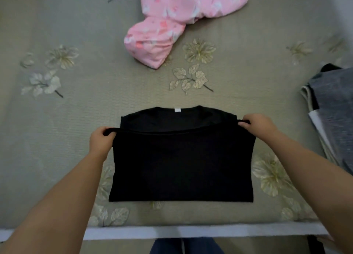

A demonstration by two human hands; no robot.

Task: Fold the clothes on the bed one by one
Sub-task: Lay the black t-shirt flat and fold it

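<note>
Fabric of the black T-shirt (181,162) reads as light, soft knit; it should drape and sag wherever it is unsupported, so a grip at two corners of one edge is judged the correct hold. The left hand (101,141) pinches the left corner of the raised hem between curled fingers and thumb; the right hand (257,124) pinches the right corner likewise; the hem stretches taut between the two hands. Beyond the hands, the collar with its white label (177,110) lies flat on the bed (76,110); below the hands, the folded lower half rests on the bed, its fold line toward the person. The step in hand appears to be the bottom-to-top fold; the hem has not yet reached the collar.

Handling notes: keep both corners level, since uneven tension would likely skew the soft cloth; the fabric is not fragile.

Well beyond the hands lies a crumpled pink printed garment (183,18), unfolded; to the right of the right hand sits a stack of grey folded clothes (332,108).
</note>
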